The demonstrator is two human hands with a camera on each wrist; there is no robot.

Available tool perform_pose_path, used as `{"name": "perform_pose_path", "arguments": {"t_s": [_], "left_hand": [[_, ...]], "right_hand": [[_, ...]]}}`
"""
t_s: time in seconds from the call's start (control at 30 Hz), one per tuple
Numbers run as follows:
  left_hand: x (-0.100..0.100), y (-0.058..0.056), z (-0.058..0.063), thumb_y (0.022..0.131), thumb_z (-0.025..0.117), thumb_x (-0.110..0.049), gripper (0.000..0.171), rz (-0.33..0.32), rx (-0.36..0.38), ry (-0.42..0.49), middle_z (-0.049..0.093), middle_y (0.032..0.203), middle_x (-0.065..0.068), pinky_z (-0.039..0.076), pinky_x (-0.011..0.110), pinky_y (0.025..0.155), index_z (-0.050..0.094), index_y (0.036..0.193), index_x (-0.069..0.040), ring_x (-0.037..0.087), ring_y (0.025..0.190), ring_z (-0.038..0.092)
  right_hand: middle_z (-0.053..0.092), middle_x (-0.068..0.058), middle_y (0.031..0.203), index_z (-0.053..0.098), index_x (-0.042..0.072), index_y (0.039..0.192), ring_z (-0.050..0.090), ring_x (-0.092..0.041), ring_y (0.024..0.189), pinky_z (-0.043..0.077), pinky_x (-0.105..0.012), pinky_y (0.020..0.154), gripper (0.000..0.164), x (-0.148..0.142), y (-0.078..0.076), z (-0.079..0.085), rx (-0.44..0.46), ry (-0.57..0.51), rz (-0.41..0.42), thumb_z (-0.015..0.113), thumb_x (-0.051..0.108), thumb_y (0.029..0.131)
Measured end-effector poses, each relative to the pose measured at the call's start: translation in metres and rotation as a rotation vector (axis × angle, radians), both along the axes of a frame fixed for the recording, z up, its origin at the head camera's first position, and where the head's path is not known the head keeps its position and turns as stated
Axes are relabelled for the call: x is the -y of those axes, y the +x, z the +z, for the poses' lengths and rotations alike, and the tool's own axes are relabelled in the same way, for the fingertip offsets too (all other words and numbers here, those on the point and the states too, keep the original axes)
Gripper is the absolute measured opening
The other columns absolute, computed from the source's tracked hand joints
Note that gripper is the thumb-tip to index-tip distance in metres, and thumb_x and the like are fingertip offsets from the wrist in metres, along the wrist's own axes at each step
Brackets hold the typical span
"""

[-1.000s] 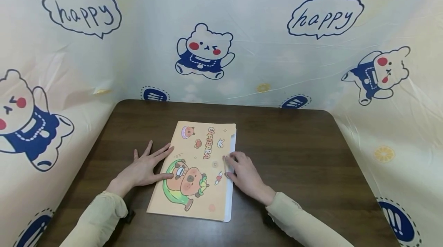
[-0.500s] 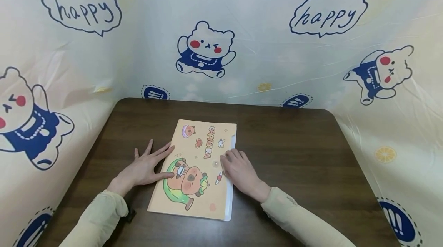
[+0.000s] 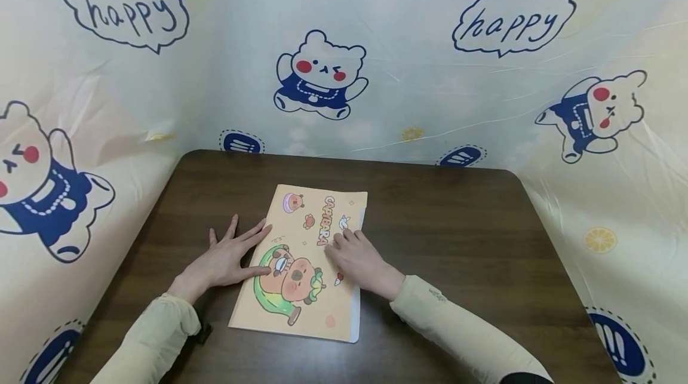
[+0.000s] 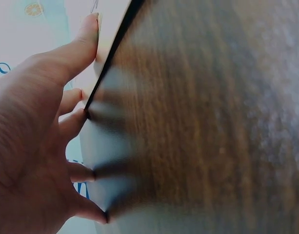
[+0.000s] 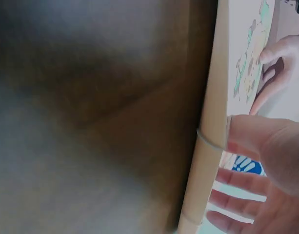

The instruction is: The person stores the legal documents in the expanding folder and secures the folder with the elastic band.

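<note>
A peach-coloured folder (image 3: 292, 232) with capybara drawings lies flat on the brown table, a pale inner edge showing at its right side. My left hand (image 3: 226, 260) rests at its left edge, fingers spread, the thumb on the cover. Over the right part of the cover is my right hand (image 3: 361, 261), its fingers bent downward. The right wrist view shows a thin cord (image 5: 210, 140) crossing the folder's thick edge (image 5: 213, 97). Thumb and forefinger of the right hand pinch it, the other fingers held apart. The fingertips are hidden in the head view.
The dark wooden table (image 3: 457, 240) extends around the folder. Behind and at both sides hangs a pale curtain (image 3: 403, 91) printed with bears and the word "happy". A dark band (image 3: 203, 334) shows at the left wrist.
My right hand has moved left from the folder's right edge onto the cover, now hiding the small round spot there. The left hand and the folder stay in place.
</note>
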State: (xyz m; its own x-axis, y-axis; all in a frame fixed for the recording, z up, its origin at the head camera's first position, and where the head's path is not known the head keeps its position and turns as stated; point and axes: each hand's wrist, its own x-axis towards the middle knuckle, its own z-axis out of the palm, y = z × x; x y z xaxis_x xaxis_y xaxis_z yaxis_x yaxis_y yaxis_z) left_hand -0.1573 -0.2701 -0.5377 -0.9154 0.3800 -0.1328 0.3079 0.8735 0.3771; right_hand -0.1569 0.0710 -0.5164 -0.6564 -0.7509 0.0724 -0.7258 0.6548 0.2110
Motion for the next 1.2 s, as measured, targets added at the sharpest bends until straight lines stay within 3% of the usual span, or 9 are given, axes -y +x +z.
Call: {"name": "perform_pose_path", "arguments": {"t_s": [0.23,0.5,0.67,0.87,1.2], "left_hand": [[-0.001,0.001,0.000,0.089,0.081,-0.069,0.104,0.002,0.007,0.001,0.037,0.179,0.014,0.006,0.103,0.108,0.040,0.172,-0.021,0.073,0.160,0.010],[-0.005,-0.004,-0.003,0.089,0.081,-0.069,0.104,0.011,0.007,0.013,0.036,0.179,0.013,0.004,0.102,0.109,0.039,0.172,-0.022,0.072,0.161,0.008],[-0.011,-0.007,-0.006,0.089,0.081,-0.068,0.104,0.002,0.007,0.037,0.036,0.179,0.014,0.002,0.102,0.109,0.039,0.172,-0.021,0.071,0.161,0.007],[-0.013,-0.009,-0.005,0.089,0.082,-0.067,0.103,0.003,0.011,0.049,0.036,0.179,0.014,0.001,0.101,0.111,0.040,0.172,-0.021,0.070,0.162,0.007],[-0.011,-0.005,-0.001,0.090,0.079,-0.071,0.101,0.017,0.008,0.012,0.030,0.181,0.017,0.008,0.100,0.113,0.041,0.171,-0.024,0.068,0.162,0.013]], "right_hand": [[0.077,-0.001,0.114,0.077,0.024,0.123,0.066,-0.021,0.100,0.055,-0.035,0.084,0.020,0.006,-0.002,0.004,0.014,0.049,0.008,0.077,0.021,0.104],[0.073,-0.002,0.118,0.069,0.032,0.133,0.066,-0.020,0.100,0.049,-0.033,0.080,0.029,0.007,-0.004,0.005,0.152,0.094,-0.017,0.075,0.023,0.105],[0.074,-0.003,0.118,0.074,0.022,0.127,0.066,-0.020,0.107,0.049,-0.035,0.084,0.027,-0.007,-0.007,-0.002,0.194,-0.020,-0.087,0.080,0.020,0.102],[0.074,-0.005,0.113,0.078,0.013,0.120,0.067,-0.024,0.110,0.057,-0.049,0.102,0.023,-0.028,-0.003,-0.009,0.247,-0.257,-0.150,0.083,0.017,0.098],[0.070,-0.009,0.123,0.078,0.010,0.125,0.063,-0.029,0.120,0.054,-0.059,0.111,0.033,-0.052,-0.001,-0.015,0.328,-0.356,-0.189,0.088,0.024,0.096]]}}
